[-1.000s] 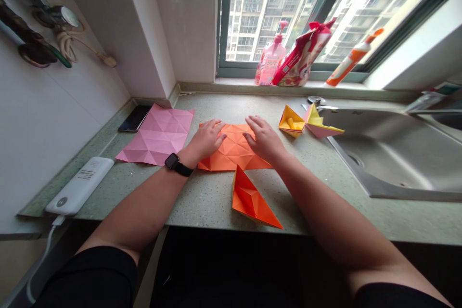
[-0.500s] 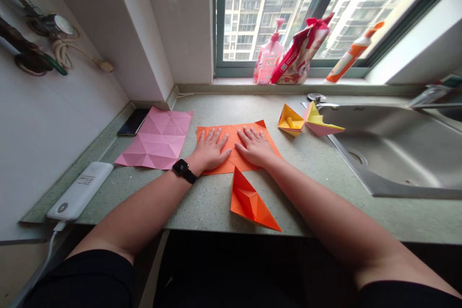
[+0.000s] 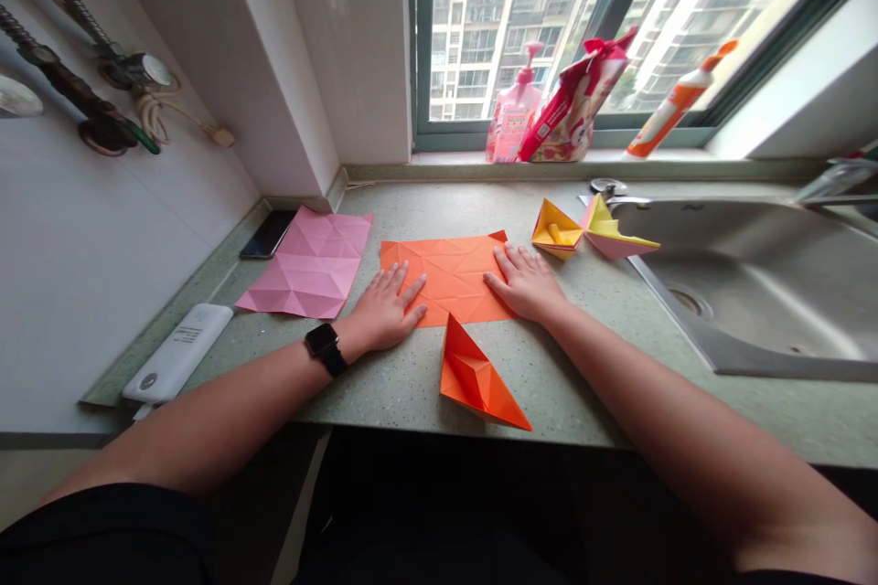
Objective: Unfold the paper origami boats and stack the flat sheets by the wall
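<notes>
A creased orange paper sheet (image 3: 453,274) lies flat on the speckled green counter (image 3: 604,366). My left hand (image 3: 384,311), with a black watch on its wrist, rests flat and open on the sheet's lower left corner. My right hand (image 3: 528,283) lies flat and open on the sheet's right edge. A folded orange paper boat (image 3: 476,377) stands just in front of the sheet, between my forearms. Neither hand holds anything.
A creased pink sheet (image 3: 308,263) and a black phone (image 3: 267,235) lie at the left, with a white power bank (image 3: 178,364) nearer. Yellow and pink folded paper shapes (image 3: 591,231) sit by the steel sink (image 3: 754,292). Bottles and a red bag (image 3: 572,101) stand on the windowsill.
Both hands have slid apart across the orange sheet, from its middle out to its left corner and right edge. The sheet now lies flatter and more exposed.
</notes>
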`<action>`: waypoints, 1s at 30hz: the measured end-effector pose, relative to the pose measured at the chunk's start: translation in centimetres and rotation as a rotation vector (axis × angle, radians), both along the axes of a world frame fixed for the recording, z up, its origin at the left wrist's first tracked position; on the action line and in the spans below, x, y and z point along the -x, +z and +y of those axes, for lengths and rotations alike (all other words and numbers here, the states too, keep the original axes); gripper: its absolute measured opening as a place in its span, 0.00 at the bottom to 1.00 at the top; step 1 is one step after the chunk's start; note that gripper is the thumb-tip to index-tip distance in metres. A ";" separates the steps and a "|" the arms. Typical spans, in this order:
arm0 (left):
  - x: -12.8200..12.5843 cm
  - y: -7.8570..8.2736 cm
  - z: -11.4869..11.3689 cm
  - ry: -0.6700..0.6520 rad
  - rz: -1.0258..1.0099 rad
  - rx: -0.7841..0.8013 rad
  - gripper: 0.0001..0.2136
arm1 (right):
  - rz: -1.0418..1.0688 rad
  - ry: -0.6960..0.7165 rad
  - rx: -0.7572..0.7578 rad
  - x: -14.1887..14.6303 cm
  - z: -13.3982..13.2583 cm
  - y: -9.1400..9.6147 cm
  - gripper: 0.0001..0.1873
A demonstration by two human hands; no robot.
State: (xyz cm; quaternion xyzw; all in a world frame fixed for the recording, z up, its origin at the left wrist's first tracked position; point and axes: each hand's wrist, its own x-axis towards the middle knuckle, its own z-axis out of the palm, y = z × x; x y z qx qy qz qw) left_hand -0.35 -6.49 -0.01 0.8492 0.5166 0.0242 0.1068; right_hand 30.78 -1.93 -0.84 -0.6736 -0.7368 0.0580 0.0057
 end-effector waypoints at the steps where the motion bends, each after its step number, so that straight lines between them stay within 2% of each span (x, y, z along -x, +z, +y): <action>1: 0.2 0.1 -0.2 0.003 0.007 0.005 0.33 | 0.001 0.002 -0.002 0.0 0.0 0.0 0.45; 3: 0.7 0.5 -0.2 -0.005 0.024 0.004 0.32 | 0.004 0.005 -0.006 0.0 0.0 -0.1 0.45; 6: 1.3 2.2 1.0 -0.045 0.049 0.003 0.28 | 0.008 0.006 -0.016 0.1 0.1 -0.2 0.44; 9: 1.4 4.4 3.7 -0.036 0.052 -0.028 0.24 | 0.006 0.009 -0.019 0.1 0.1 -0.3 0.44; 11: 0.9 5.3 6.0 0.019 0.062 -0.135 0.22 | 0.000 0.005 -0.011 0.2 0.1 -0.2 0.44; 13: 0.2 5.4 8.4 0.058 0.064 -0.171 0.25 | -0.010 0.002 0.002 0.2 0.0 0.0 0.44; 16: -1.1 4.9 11.5 0.150 0.128 -0.112 0.23 | -0.021 0.002 0.018 0.3 0.0 0.2 0.44; 21: -2.2 4.9 15.2 0.201 0.195 -0.018 0.22 | -0.017 0.004 0.032 0.2 0.2 0.2 0.44; 26: -2.5 6.1 16.8 0.097 0.271 0.134 0.24 | -0.004 0.001 0.027 0.2 0.2 0.0 0.44; 30: -2.4 6.8 16.4 -0.005 0.188 0.100 0.18 | 0.034 0.016 -0.002 -0.2 0.3 -0.3 0.42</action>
